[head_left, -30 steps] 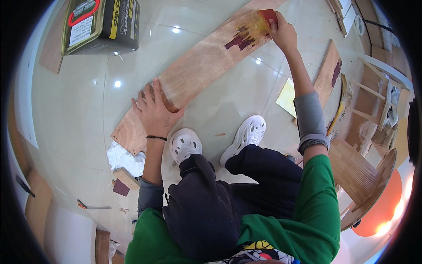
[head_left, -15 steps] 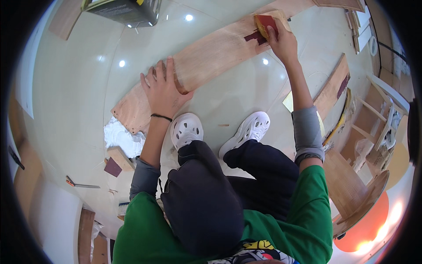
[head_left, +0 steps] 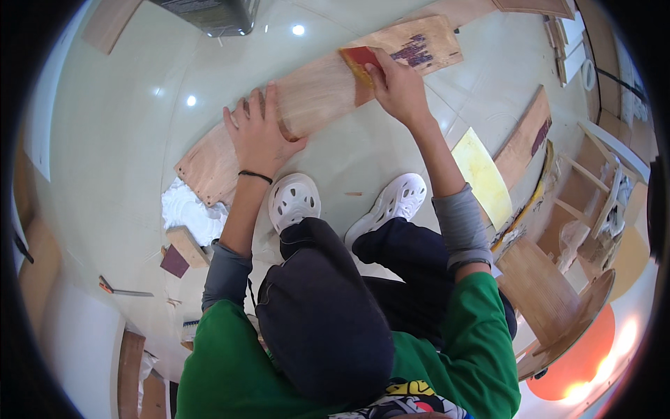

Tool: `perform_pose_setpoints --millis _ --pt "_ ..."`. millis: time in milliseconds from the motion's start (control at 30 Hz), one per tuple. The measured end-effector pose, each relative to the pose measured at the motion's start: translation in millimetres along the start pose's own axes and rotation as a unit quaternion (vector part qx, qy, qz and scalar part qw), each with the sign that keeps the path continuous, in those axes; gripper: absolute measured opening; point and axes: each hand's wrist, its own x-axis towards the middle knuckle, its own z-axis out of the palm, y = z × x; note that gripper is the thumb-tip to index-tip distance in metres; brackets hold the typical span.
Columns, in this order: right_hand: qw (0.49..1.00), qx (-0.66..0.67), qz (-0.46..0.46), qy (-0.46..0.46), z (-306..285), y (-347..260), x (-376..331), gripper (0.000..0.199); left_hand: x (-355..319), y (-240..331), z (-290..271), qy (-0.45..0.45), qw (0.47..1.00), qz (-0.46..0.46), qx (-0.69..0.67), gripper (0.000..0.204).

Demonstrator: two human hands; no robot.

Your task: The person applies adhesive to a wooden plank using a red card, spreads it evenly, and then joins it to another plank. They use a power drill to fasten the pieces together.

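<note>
A long wooden board (head_left: 321, 91) lies flat on the pale tiled floor in front of me, with a dark purple stain near its far right end. My left hand (head_left: 257, 133) presses flat on the board's left part, fingers spread, a black band on the wrist. My right hand (head_left: 396, 85) holds a red piece of sandpaper (head_left: 360, 59) against the board's upper middle. My white shoes (head_left: 293, 201) stand just below the board.
A dark box (head_left: 209, 14) sits at the top edge. A yellow sheet (head_left: 481, 174) and wooden planks (head_left: 523, 140) lie to the right. Wooden furniture parts stand at the far right. White crumpled material (head_left: 185, 209), a small block and a tool lie at the left.
My right hand with the red sandpaper has slid leftward along the board, away from the stained end. My left hand stays pressed on the board. The view has shifted.
</note>
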Motion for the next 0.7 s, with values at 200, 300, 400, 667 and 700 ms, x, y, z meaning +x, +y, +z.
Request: perform_pose_setpoints --millis 200,300,400,667,700 --pt "0.976 0.106 0.077 0.176 -35.2 75.7 18.0 0.031 -0.8 1.1 2.3 0.033 0.999 0.014 0.006 0.111" --pt "0.98 0.056 0.106 0.161 -43.3 100.3 22.8 0.031 1.0 2.4 -2.7 0.017 1.0 0.007 0.014 0.111" --pt "0.982 0.03 0.107 0.151 -47.0 118.7 28.5 0.031 1.0 2.1 -3.9 0.013 1.0 0.008 0.023 0.112" --pt "0.991 -0.026 0.087 0.095 -25.6 86.7 14.5 0.033 1.6 1.9 0.8 0.016 1.0 0.012 0.022 0.114" --pt "0.994 -0.02 0.076 0.079 -20.4 71.4 7.1 0.033 1.1 1.9 0.1 0.008 1.0 0.008 0.022 0.113"
